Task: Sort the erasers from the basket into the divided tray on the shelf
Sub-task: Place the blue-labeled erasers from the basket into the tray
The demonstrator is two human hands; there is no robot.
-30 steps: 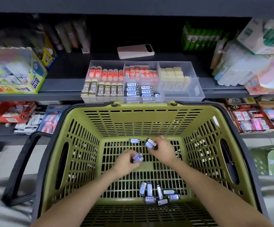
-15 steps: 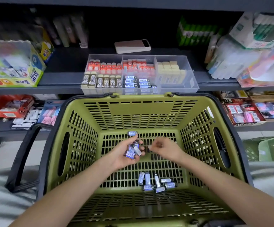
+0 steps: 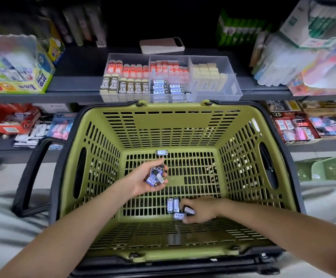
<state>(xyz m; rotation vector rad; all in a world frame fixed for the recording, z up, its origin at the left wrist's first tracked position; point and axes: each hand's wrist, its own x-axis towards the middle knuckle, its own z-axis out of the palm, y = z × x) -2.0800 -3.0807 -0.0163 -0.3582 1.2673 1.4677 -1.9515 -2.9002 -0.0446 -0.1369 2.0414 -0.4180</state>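
Observation:
An olive-green basket (image 3: pixel 241 169) sits in front of me. My left hand (image 3: pixel 143 181) is cupped palm-up in its middle, holding several blue-sleeved erasers (image 3: pixel 155 177). My right hand (image 3: pixel 200 210) rests on the basket floor near the front, its fingers closing around a small pile of the same erasers (image 3: pixel 173 205). One single eraser (image 3: pixel 161 152) lies at the far end of the basket floor. The clear divided tray (image 3: pixel 231 85) stands on the shelf above, filled with red, 2B, blue and cream erasers in separate compartments.
A pink phone (image 3: pixel 161 45) lies on the shelf behind the tray. A glue box (image 3: pixel 18 77) stands at the left, wrapped packs (image 3: pixel 303 63) at the right. Boxes of stationery (image 3: pixel 295 127) fill the lower shelf. A black basket handle (image 3: pixel 30 175) hangs at the left.
My right hand has passed its eraser to the left hand and dropped down to the pile near the basket's front. The left hand now holds more erasers.

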